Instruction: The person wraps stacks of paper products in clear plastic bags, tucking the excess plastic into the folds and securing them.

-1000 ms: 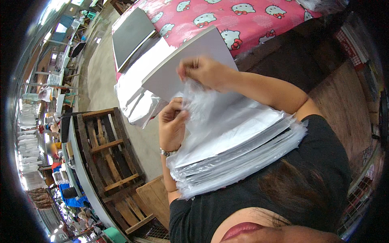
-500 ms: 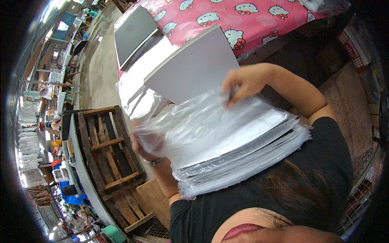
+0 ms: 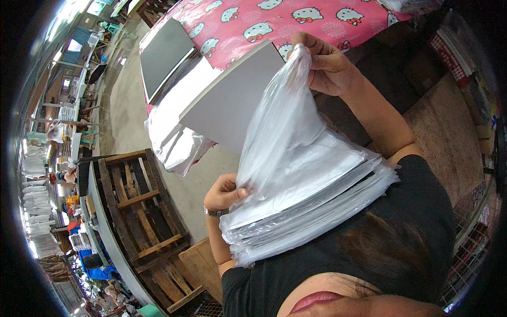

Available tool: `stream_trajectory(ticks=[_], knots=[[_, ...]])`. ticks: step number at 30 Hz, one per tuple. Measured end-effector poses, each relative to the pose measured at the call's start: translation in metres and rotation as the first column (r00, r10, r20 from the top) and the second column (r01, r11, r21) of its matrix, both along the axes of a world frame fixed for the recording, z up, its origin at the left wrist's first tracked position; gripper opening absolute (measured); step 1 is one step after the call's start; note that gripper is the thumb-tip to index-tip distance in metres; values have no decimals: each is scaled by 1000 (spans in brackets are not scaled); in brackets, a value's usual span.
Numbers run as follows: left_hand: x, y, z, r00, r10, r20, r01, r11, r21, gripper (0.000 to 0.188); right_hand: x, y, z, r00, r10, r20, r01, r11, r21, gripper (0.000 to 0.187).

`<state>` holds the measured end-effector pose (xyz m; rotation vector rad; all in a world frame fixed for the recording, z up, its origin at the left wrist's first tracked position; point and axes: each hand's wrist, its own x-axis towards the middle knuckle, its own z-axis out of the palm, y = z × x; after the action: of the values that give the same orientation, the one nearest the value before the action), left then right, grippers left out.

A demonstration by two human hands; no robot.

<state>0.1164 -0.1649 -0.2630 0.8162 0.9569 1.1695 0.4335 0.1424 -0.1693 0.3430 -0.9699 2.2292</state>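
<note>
A thick stack of white sheets in clear plastic bags (image 3: 317, 227) rests close against my black shirt. From its top rises a thin clear plastic bag (image 3: 280, 105), stretched up into a peak. My right hand (image 3: 330, 66) pinches the peak of this bag between thumb and fingers, high above the stack near the pink table. My left hand (image 3: 226, 194), with a metal-coloured watch or bracelet at the wrist, grips the bag's left edge just above the stack, thumb on top. How much plastic lies inside its curled fingers is hidden.
Ahead, a pile of pale grey-white boards (image 3: 232, 98) and a dark grey pile (image 3: 166, 58) sit on a table with a pink cat-patterned cover (image 3: 285, 21). Crumpled white plastic (image 3: 182, 150) hangs off its near corner. To the left stands a wooden pallet (image 3: 137, 203).
My right hand has risen up and away, pulling the bag into a peak. My left hand has moved right and toward me, to the stack's left edge.
</note>
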Motion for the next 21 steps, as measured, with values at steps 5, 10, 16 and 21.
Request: stream_trajectory(ticks=[5, 10, 16, 21], knots=[[-31, 5, 4, 946, 283, 161, -316, 917, 245, 46, 5, -4, 5, 764, -14, 645, -265, 905, 333, 29], [15, 51, 42, 827, 233, 511, -481, 764, 429, 51, 8, -2, -3, 767, 127, 629, -557, 619, 554, 50], [-11, 48, 19, 962, -3, 274, -154, 821, 549, 51, 22, 7, 0, 917, 111, 384, -269, 880, 390, 67], [16, 58, 38, 902, 411, 135, -432, 839, 332, 49, 19, 16, 17, 982, 50, 181, -94, 966, 240, 59]])
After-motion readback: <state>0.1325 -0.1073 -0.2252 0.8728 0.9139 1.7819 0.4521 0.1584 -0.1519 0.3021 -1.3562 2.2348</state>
